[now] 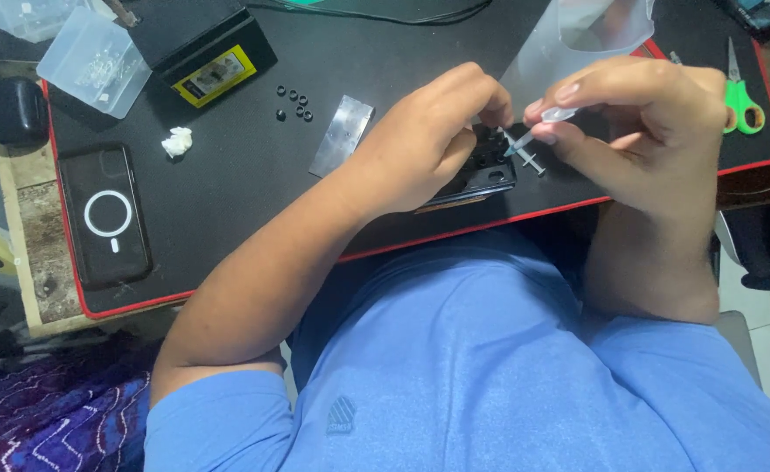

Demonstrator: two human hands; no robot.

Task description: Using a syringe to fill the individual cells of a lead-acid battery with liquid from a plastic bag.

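Head view, ordered near to far. Nearest is the person's blue shirt [490,367], above which both forearms rise to meet over the front edge of the black mat [227,192] with its red border, laid on the surface.

The left hand [428,140] is clenched around a small black part [488,166], pinning it at the mat's front edge; its fingertips curl over the part's top. The right hand [638,122] grips a small clear syringe [524,144] between thumb and fingers, with the tip touching the black part just beside the left fingertips. The step in hand appears to be applying a substance from the syringe to the part. A steady part and a fine, controlled press seem called for.

Left of the left fingers lie a flat metal plate [341,135] and, beyond it, a cluster of small black rings [293,102]; further left are a crumpled white wad [176,141] and a dark phone [105,217]. Right of the right fingers lie green-handled scissors [741,98], near the mat's border. Beyond the fingers a clear plastic bag [577,35] stands close. Farthest are a black box [201,48] and clear plastic containers [92,61].

Open mat lies between plate and phone; the front edge is immediately below the part.
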